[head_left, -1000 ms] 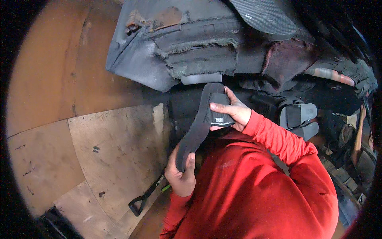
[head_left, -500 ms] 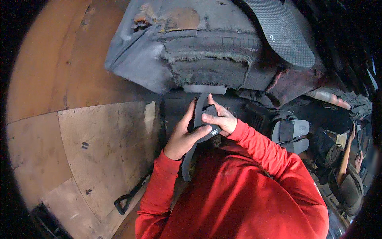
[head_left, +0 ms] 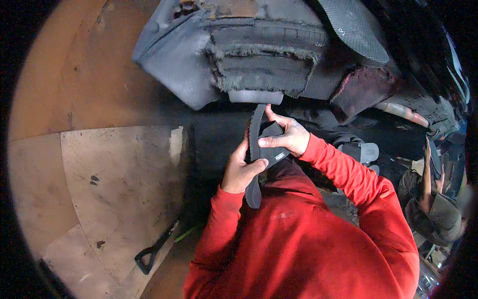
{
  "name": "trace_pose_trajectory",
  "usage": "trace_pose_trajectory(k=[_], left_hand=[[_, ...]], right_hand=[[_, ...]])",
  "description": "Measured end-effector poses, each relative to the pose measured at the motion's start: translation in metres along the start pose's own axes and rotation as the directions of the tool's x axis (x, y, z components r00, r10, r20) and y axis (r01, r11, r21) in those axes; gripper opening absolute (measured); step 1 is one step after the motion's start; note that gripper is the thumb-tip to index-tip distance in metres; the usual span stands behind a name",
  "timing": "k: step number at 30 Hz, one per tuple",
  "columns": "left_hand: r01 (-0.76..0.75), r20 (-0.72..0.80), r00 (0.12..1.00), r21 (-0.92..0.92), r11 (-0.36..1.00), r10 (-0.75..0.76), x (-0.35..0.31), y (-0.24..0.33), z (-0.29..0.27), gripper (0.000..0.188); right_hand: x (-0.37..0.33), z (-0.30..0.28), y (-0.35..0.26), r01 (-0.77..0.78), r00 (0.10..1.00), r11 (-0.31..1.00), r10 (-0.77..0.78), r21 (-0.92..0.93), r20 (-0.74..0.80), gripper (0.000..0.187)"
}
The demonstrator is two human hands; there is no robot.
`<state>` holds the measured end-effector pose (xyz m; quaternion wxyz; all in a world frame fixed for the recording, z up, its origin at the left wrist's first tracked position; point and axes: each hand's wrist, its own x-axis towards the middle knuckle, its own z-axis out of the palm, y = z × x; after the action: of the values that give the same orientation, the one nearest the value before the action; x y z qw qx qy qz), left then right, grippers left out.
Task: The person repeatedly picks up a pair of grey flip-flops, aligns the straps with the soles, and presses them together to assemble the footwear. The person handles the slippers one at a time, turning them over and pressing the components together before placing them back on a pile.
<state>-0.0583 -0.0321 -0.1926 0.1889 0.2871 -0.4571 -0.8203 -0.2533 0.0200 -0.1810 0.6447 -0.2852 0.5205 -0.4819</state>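
A dark grey slide sandal (head_left: 255, 130) with a wide strap is held on edge between both hands, its sole turned to the left. My left hand (head_left: 238, 172) is closed around the sole's left side, its thumb reaching across the front. From the right, my right hand (head_left: 294, 138) grips it at the strap, thumb over the sole's rim. The sandal's far end is at the lower edge of a smooth grey block (head_left: 256, 97); whether it touches, I cannot tell. Frayed dark cloth (head_left: 264, 74) hangs just above that block.
A dusty grey housing (head_left: 174, 65) carries the cloth. A textured sole (head_left: 356, 32) lies on top at right. More slides (head_left: 368, 152) sit lower right. Brown boards (head_left: 119, 184) cover the left, with a black handle (head_left: 146, 260) nearby. Another person's arm (head_left: 426, 174) shows far right.
Both hands and the sandal have shifted slightly right in the picture, while the housing sits a little higher. The sandal is turned more upright; both hands keep their grip.
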Motion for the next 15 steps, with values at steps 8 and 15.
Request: trace_pose_trajectory(k=[8, 15], left_hand=[[0.066, -0.181, 0.978, -0.213, 0.975, -0.106, -0.033, -0.023, 0.012, 0.045], [-0.114, 0.144, 0.988, 0.375, 0.920, 0.064, -0.003, 0.081, -0.003, 0.084]], right_hand=[[-0.021, 0.022, 0.011, 0.423, 0.833, 0.454, -0.536, -0.784, 0.139, 0.102], [0.003, 0.039, 0.020, -0.083, 0.991, 0.798, 0.000, 0.597, 0.137, 0.042]])
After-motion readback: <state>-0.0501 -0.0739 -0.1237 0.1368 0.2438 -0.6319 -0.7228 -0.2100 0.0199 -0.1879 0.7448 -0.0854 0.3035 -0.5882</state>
